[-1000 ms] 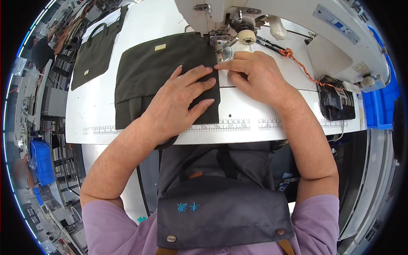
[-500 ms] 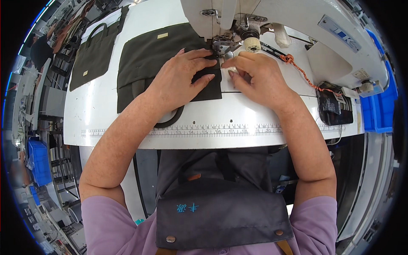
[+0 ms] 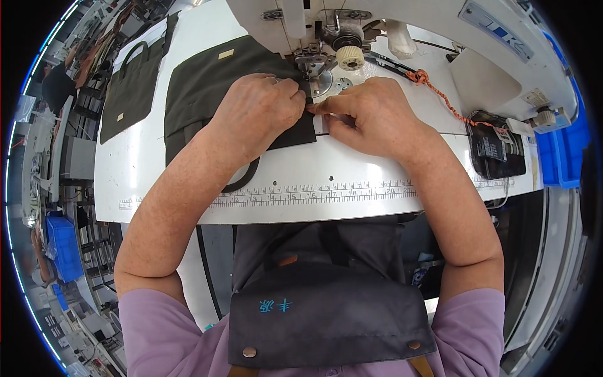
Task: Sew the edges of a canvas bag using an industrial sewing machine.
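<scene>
A dark green fabric bag piece (image 3: 207, 75) with a small pale label and a dark handle loop lies on the white sewing table (image 3: 295, 169), its right part at the presser foot (image 3: 312, 70) of the sewing machine (image 3: 301, 25). My left hand (image 3: 260, 110) rests on that piece with its fingers curled closed on it near the right edge, their tips partly hidden. My right hand (image 3: 370, 116) is just right of the foot, index finger and thumb closed on the fabric's edge. A second dark green bag (image 3: 129, 94) with handles lies at the left.
An orange cord (image 3: 446, 94) runs from a black tool (image 3: 392, 66) to a dark packet (image 3: 490, 147) at the right. Blue crates (image 3: 559, 157) stand beyond both sides. A ruler scale lines the front edge. Another person's arm shows at the far left among racks.
The bag piece moved toward the back and slightly left. My left hand moved up toward the presser foot and curled its fingers. My right hand shifted a little left and down.
</scene>
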The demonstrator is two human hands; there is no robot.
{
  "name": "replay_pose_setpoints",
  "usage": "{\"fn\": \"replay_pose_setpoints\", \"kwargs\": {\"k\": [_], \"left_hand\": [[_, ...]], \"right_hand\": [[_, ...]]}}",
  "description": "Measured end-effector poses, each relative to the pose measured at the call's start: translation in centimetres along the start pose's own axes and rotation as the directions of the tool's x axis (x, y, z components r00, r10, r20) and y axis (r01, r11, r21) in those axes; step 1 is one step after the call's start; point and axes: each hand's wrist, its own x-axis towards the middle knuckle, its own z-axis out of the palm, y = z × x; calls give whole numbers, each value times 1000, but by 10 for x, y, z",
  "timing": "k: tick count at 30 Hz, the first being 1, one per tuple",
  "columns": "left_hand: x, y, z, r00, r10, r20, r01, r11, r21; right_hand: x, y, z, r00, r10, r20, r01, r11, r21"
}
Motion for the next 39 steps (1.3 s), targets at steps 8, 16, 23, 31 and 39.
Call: {"fn": "replay_pose_setpoints", "kwargs": {"k": [8,16,23,31,39], "left_hand": [[-8,8,10,989,-101,-104,89,990,-113],[2,12,6,985,-152,-81,143,984,-107],[1,4,15,974,-119,-195,93,986,-137],[4,0,7,995,-40,-95,37,999,-34],[3,-4,12,983,-82,-162,50,980,-194]], "right_hand": [[-2,-2,1,1000,-14,-15,15,999,42],[-3,-7,-1,1000,-11,-28,8,995,-103],[-2,-5,2,998,3,-57,-10,991,-132],[-2,-6,3,997,10,-74,-23,984,-176],[-1,-5,-1,998,23,-53,-32,983,-183]]}}
